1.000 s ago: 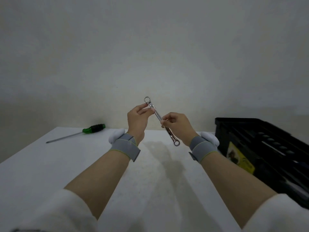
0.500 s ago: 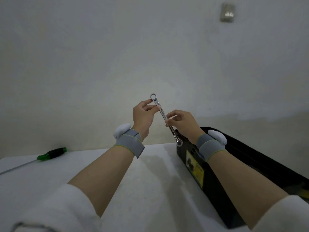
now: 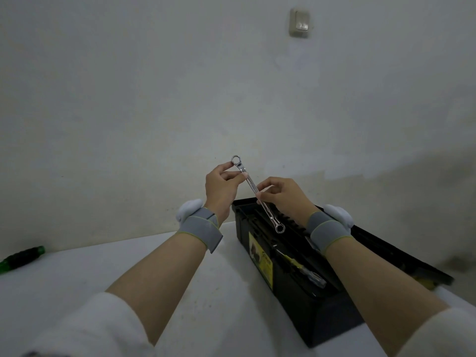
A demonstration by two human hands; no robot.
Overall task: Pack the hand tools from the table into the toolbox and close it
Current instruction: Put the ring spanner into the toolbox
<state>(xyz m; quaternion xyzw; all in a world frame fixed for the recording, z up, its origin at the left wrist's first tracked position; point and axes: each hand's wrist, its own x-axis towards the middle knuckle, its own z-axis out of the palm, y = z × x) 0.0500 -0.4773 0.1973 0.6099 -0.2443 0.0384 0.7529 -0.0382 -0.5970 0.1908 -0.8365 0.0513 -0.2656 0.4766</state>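
Observation:
A shiny double-ring wrench (image 3: 251, 184) is held slanted in the air by both hands. My left hand (image 3: 222, 188) pinches it near the upper ring, my right hand (image 3: 284, 195) grips its middle. The lower ring hangs over the open black toolbox (image 3: 296, 300), which stands on the white table (image 3: 219, 284) at the right. Inside the box lies a yellow-handled tool (image 3: 300, 266). A green-handled screwdriver (image 3: 22, 258) lies at the table's far left, cut by the frame edge.
A pale wall rises right behind the table, with a light switch (image 3: 300, 23) high up. The toolbox lid (image 3: 401, 256) lies open toward the right. Both wrists wear grey bands with white pads.
The view has swung right: the toolbox now sits under the wrench and the screwdriver has slid to the left edge. Both hands keep their hold on the wrench.

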